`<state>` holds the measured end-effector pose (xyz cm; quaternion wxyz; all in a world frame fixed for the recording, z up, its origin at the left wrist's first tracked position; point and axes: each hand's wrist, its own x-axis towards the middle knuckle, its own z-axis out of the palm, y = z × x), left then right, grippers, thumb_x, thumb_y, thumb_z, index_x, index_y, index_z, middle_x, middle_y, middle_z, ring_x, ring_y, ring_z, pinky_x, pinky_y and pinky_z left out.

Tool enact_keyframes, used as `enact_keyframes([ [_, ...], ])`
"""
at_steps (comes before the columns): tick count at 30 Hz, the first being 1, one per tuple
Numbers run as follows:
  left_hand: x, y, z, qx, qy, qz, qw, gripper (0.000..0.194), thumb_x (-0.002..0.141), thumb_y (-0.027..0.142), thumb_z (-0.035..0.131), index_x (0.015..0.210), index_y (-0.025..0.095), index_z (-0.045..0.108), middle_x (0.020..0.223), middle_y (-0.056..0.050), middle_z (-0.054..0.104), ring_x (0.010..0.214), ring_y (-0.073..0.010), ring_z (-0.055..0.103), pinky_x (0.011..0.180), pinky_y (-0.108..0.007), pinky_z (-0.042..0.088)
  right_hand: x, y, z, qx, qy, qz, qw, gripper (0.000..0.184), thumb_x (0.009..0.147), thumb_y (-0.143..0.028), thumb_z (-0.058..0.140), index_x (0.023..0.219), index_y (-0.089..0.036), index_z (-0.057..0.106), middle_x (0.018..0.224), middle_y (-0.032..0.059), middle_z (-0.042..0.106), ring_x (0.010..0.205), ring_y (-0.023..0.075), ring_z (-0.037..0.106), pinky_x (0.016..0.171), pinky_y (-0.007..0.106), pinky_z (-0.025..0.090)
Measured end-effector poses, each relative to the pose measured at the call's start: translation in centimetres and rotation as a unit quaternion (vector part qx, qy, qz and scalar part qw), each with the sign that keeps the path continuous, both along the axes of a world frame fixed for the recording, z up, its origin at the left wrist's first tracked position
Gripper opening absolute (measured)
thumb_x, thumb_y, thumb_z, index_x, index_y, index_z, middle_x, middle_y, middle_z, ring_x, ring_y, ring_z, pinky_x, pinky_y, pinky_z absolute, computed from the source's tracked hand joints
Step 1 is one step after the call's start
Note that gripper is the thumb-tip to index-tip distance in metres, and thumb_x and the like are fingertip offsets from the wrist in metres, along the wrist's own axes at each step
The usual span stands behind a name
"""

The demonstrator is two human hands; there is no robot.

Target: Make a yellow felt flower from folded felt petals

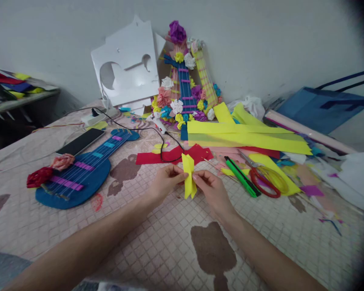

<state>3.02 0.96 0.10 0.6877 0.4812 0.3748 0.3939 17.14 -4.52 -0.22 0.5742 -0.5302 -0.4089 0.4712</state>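
Between my two hands stands a small folded piece of yellow crepe paper, creased lengthwise and pointed at its ends. My left hand pinches its left edge with thumb and fingertips. On the opposite edge, my right hand has thumb and forefinger closed. Just beyond the paper lies a red crepe strip. A green box cutter and red-handled scissors rest to the right of my right hand. Over to the left lies a blue paper guitar with purple bars, strings and two paper flowers.
A black phone lies behind the guitar. The white glue gun trails a black cord across the table. Yellow paper strips and scraps pile up at the right. Flower-covered guitars and a white foam board lean on the wall.
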Motion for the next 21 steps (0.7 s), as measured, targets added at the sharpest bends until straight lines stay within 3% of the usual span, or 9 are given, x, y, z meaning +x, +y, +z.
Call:
enact_keyframes([
  [5,0.0,0.0,-0.4,-0.016,-0.028,-0.015,0.999,0.028,0.061,0.029,0.079,0.068,0.012,0.057,0.066,0.0,0.063,0.063,-0.0109,0.061,0.067,-0.026,0.05,0.0,0.2,0.0,-0.015,0.071,-0.02,0.997,0.031,0.066,-0.033,0.074,0.09,-0.025,0.058,0.07,-0.0042,0.061,0.065,0.0133,0.056,0.063,0.027,0.043],
  [10,0.2,0.1,-0.7,-0.031,-0.055,-0.007,0.998,0.031,0.06,0.025,0.08,0.076,0.013,0.056,0.072,0.001,0.063,0.064,-0.0099,0.06,0.065,-0.024,0.049,0.3,0.3,-0.2,-0.03,0.085,-0.008,0.996,0.02,0.064,-0.032,0.075,0.07,-0.019,0.061,0.064,-0.0029,0.058,0.058,0.0108,0.05,0.055,0.024,0.039],
  [16,0.3,0.3,-0.7,-0.046,-0.053,0.023,0.997,0.035,0.06,0.021,0.078,0.084,0.012,0.055,0.073,0.001,0.061,0.064,-0.0078,0.058,0.06,-0.02,0.046,0.7,0.6,0.7,-0.003,0.128,-0.027,0.991,0.019,0.065,-0.033,0.073,0.068,-0.021,0.059,0.067,-0.0021,0.059,0.062,0.0129,0.052,0.059,0.026,0.042],
  [21,0.6,-0.2,-0.7,-0.016,-0.037,0.031,0.999,0.031,0.061,0.02,0.076,0.083,0.013,0.055,0.073,0.0,0.061,0.065,-0.0091,0.059,0.062,-0.021,0.047,-0.6,0.1,0.9,-0.031,0.135,0.016,0.99,0.02,0.063,-0.034,0.074,0.068,-0.02,0.062,0.067,-0.0016,0.06,0.061,0.0126,0.051,0.059,0.026,0.041],
])
